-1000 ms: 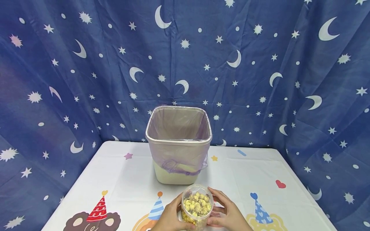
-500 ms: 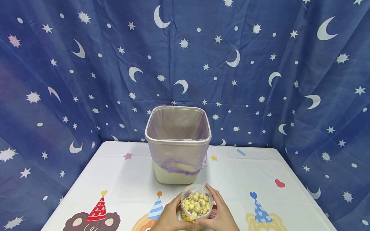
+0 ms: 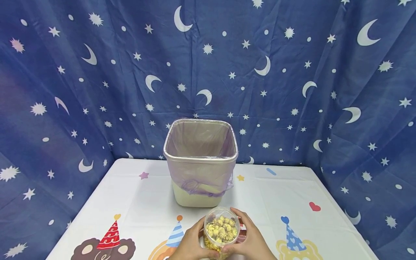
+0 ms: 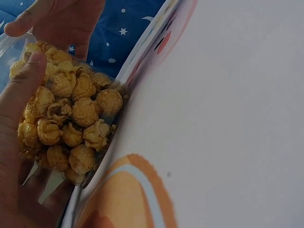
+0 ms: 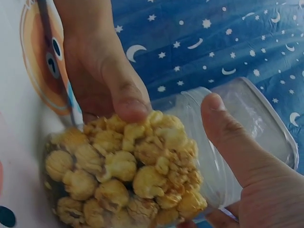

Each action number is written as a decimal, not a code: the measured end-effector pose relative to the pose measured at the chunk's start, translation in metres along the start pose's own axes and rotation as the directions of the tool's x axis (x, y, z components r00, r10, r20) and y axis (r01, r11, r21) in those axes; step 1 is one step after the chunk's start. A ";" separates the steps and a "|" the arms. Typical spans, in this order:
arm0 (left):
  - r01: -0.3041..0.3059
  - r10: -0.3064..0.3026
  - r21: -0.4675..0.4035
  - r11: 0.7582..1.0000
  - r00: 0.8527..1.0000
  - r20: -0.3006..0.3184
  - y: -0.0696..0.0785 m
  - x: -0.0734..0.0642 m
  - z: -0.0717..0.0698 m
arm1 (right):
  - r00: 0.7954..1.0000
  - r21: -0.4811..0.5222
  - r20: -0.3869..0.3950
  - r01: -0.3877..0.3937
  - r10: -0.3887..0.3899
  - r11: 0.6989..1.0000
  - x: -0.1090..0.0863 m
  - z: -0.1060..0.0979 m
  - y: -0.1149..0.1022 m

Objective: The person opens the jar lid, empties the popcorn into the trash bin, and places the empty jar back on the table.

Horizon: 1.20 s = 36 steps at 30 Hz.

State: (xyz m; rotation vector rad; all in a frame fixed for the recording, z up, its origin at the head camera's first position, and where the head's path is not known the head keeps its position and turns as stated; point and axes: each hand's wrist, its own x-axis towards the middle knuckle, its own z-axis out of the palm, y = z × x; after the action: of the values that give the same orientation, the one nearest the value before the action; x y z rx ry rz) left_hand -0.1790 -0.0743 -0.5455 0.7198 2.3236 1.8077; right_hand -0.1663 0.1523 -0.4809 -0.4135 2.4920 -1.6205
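Note:
A clear plastic jar (image 3: 214, 245) of yellow-brown popcorn (image 4: 71, 114) stands upright on the table, in front of the bin. My left hand (image 3: 191, 242) grips its lower side from the left, thumb at the front and fingers behind. On the opposite side, my right hand (image 3: 250, 236) is curled round the jar's clear upper rim (image 5: 202, 137), with its thumb at the front and fingertips at the far edge. The right wrist view shows that thumb (image 5: 228, 128) close at the rim, while the left thumb lies lower over the popcorn. Most of the right fingers are hidden behind the jar.
A whitish square bin (image 3: 199, 195) lined with a thin purple bag (image 3: 201, 173) stands just behind the jar. The white tablecloth (image 3: 139, 195) carries cartoon animal prints. A blue curtain (image 3: 208, 72) with moons and stars hangs behind and beside the table.
My right hand has moved in from the right to the jar's rim, its thumb reaching the front, then shifted slightly right again. My left hand and the jar have stayed in place.

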 end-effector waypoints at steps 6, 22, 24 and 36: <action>0.009 -0.009 -0.016 1.000 1.000 0.009 0.001 0.000 0.000 | 1.000 -0.005 0.008 0.000 0.000 1.000 0.001 -0.005 0.003; 0.046 -0.046 -0.031 0.998 0.999 0.006 0.004 -0.001 0.000 | 0.990 0.327 0.143 -0.061 0.014 0.943 0.004 -0.029 0.022; 0.044 -0.044 -0.038 0.998 0.999 0.004 0.004 -0.001 0.000 | 0.987 0.333 0.155 -0.025 -0.028 0.943 0.002 -0.029 0.022; 0.022 -0.022 -0.013 1.000 1.000 0.005 0.005 -0.001 -0.001 | 0.984 -0.029 -0.109 0.135 -0.137 0.990 -0.006 0.012 0.007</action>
State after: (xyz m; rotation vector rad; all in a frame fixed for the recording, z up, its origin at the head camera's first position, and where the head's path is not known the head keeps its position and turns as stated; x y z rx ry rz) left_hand -0.1769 -0.0749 -0.5413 0.6936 2.3049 1.8088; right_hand -0.1588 0.1463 -0.4918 -0.5208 2.6168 -1.7127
